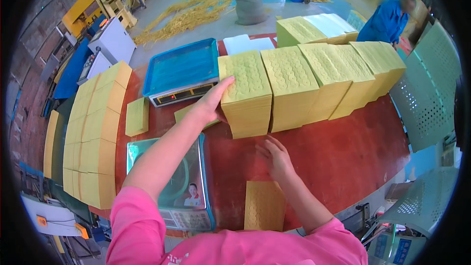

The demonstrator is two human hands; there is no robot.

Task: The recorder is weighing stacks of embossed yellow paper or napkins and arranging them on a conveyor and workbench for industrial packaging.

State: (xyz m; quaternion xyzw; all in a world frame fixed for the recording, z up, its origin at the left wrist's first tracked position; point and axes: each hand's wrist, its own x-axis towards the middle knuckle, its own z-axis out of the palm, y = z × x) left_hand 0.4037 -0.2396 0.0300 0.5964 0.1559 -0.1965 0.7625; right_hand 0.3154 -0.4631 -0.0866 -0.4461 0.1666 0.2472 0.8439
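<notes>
A row of tall stacks of yellow embossed paper stands along the far side of the red table (338,152). My left hand (214,100) grips the left edge of the nearest left stack of yellow paper (249,115), thumb against its upper edge and the other fingers partly hidden along its side. Just in front of that stack's lower right corner hovers my right hand (277,159), slightly blurred, its fingers apart and nothing in them. Below it, a small flat stack of yellow paper (265,205) lies by the near table edge.
A scale with a blue tray (181,66) stands behind my left arm. Under that forearm lies a teal-edged panel with a clear top (194,186). Bundled yellow paper (93,132) lines the left side. A person in blue (385,19) is at the far right, near perforated green metal panels (427,88).
</notes>
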